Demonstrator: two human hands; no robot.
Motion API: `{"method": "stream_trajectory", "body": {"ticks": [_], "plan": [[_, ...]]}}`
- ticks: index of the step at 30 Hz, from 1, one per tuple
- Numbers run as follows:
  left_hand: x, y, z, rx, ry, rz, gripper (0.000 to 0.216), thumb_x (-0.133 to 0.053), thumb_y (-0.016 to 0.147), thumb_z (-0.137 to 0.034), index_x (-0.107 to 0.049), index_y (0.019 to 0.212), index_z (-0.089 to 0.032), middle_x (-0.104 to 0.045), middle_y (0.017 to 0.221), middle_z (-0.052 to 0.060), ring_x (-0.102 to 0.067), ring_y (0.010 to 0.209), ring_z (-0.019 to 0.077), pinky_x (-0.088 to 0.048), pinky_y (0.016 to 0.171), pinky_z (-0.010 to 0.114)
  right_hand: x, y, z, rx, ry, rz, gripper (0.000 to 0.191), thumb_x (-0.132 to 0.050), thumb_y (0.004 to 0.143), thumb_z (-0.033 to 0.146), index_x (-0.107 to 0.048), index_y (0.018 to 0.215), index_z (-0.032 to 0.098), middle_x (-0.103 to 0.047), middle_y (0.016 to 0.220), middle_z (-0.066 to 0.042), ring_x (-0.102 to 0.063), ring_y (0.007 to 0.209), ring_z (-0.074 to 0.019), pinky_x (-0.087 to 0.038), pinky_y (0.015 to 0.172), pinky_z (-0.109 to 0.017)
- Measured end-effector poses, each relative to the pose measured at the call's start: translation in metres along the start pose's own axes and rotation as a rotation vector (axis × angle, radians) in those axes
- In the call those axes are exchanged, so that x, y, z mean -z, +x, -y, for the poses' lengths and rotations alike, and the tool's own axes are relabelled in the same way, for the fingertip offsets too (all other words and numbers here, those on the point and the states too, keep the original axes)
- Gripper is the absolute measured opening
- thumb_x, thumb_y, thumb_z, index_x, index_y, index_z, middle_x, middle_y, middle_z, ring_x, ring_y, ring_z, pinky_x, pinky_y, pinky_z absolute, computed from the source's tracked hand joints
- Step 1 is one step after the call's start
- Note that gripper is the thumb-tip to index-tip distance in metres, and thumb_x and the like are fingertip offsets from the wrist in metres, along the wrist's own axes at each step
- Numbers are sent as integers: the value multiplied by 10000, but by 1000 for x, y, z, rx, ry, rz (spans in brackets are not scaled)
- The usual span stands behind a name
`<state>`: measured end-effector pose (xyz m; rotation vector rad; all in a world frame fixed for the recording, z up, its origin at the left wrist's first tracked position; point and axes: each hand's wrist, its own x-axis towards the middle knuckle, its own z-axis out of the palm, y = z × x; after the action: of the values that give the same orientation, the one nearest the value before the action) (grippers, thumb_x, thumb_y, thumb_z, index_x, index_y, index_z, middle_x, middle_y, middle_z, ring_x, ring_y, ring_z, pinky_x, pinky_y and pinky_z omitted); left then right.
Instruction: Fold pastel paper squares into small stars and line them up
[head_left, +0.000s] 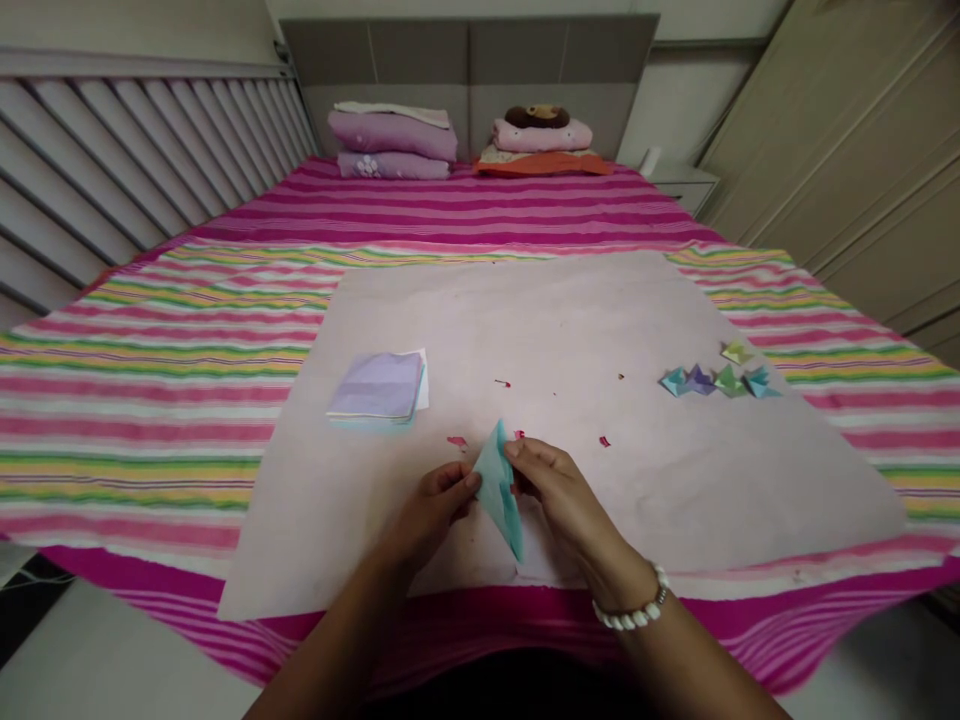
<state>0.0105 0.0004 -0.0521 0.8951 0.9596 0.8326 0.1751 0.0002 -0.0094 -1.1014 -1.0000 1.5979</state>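
Note:
Between my two hands a folded turquoise sheet of origami paper is held up, pointed at top and bottom. My left hand pinches its left edge between thumb and fingers. On the other side, my right hand grips the right edge with the thumb near the upper part; its other fingers are partly hidden behind the paper. A bracelet of white beads circles my right wrist. To the left lies a stack of square paper, lilac on top with white and turquoise sheets beneath.
Several small folded paper figures in blue, purple and green sit at the right. Red scraps are scattered over the large pale sheet. It lies on a bed with a striped cover; folded bedding rests by the headboard.

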Motion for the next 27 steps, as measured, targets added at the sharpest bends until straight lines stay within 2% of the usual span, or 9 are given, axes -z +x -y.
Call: {"method": "stream_trajectory", "body": {"ticks": [9,15,18,21,24,27], "plan": [[1,3,2,6,-58,-22,376,-718,697,-471,-529,653,-149,-399,551,-66,-311,508,62,-215,498,209,1,-2,1,-14,-47,41,147,-677,716,322,-647,728,178,-571,628,26,-498,566,-105,-388,554,-236],[-2,4,5,1,-153,-12,366,-719,720,-436,-504,631,-154,-392,518,-75,-308,482,50,-216,480,195,0,0,-5,15,-92,49,167,-701,675,316,-636,737,174,-560,602,35,-484,533,-101,-373,522,-233],[-6,4,3,14,-136,-54,367,-715,720,-436,-497,627,-155,-397,504,-78,-315,467,45,-225,469,189,-2,0,-10,110,-162,-27,319,-665,687,270,-633,991,180,-554,642,42,-475,537,-103,-380,514,-233],[-12,4,1,7,-81,-130,319,-719,703,-420,-551,712,-150,-442,527,-73,-373,475,49,-280,483,184,-4,0,-13,185,-262,-115,546,-628,706,231,-526,1240,188,-494,639,63,-444,523,-102,-370,483,-224],[-18,4,-1,-53,-1,-250,329,-728,677,-369,-591,881,-150,-557,658,-41,-468,516,64,-367,519,200,-6,0,-16,209,-335,-128,565,-608,727,227,-504,1281,193,-454,626,69,-450,520,-107,-383,470,-224],[-22,2,-2,-106,83,-330,305,-711,689,-345,-597,895,-151,-622,770,1,-550,578,96,-439,563,232,-8,0,-20,235,-405,-155,520,-582,746,205,-525,1263,200,-496,661,51,-492,544,-114,-419,489,-230]]}}
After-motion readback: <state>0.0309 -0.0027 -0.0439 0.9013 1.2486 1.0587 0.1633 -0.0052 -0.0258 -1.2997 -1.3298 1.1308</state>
